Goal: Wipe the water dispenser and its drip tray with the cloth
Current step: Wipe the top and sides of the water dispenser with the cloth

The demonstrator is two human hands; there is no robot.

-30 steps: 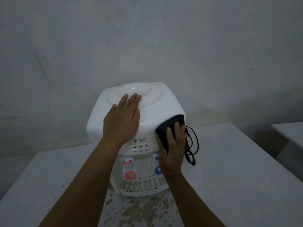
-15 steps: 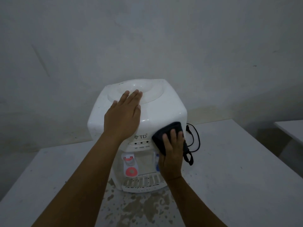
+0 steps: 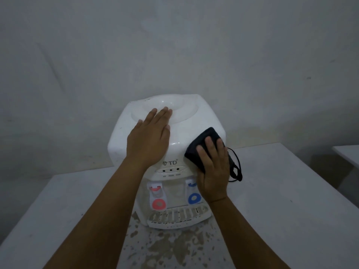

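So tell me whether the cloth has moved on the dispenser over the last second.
Yes. The dark cloth, pressed by the right hand, slid toward the TD logo on the dispenser, then back up to its right corner.

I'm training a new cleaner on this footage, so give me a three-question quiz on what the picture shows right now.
1. True or false: the left hand holds the cloth.
2. Which part of the water dispenser is the cloth pressed against? A) its drip tray B) its upper front right corner C) the red tap
3. Fill in: the table in front of the drip tray shows ____ patches.

Key
1. False: the left hand lies flat on the dispenser's top; the right hand presses the cloth.
2. B
3. Wet-looking
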